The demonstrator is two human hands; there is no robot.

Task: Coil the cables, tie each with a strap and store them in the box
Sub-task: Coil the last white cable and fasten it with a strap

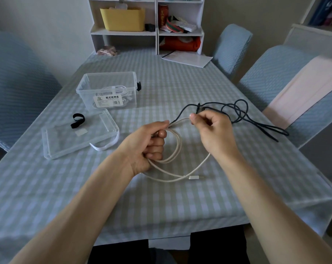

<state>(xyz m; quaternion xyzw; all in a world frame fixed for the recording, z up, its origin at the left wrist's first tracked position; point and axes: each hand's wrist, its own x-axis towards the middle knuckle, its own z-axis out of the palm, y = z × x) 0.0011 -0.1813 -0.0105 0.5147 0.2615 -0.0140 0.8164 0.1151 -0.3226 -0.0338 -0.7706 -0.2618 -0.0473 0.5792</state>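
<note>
- Head view: the left hand (149, 147) is curled into a fist round several round loops of a smooth white cable (177, 149), gripping the bundle at its 9 o'clock side
- The right hand (211, 128) pinches a stretch of the same cable between thumb and forefinger, up at 1 o'clock from the left fist, other fingers loosely bent
- The cable's free tail sweeps along the cloth toward 5 o'clock of the left hand and ends in a small rectangular white plug (193, 177)
- A thin dark cable (237, 113) lies uncoiled in loose tangled loops at 2 o'clock from the hands, partly behind the right hand
- The clear plastic box (108, 88), rectangular with rounded corners and a printed label, stands open at 11 o'clock; pale coiled cables show through its wall
- Its clear flat lid (66, 141) lies at 9 o'clock, nearer than the box, with a black looped strap (77, 121) resting on it and a white strap (106, 145) curling at its right edge
- All rests on a table (161, 197) under a soft pale blue-and-white checked cloth
</note>
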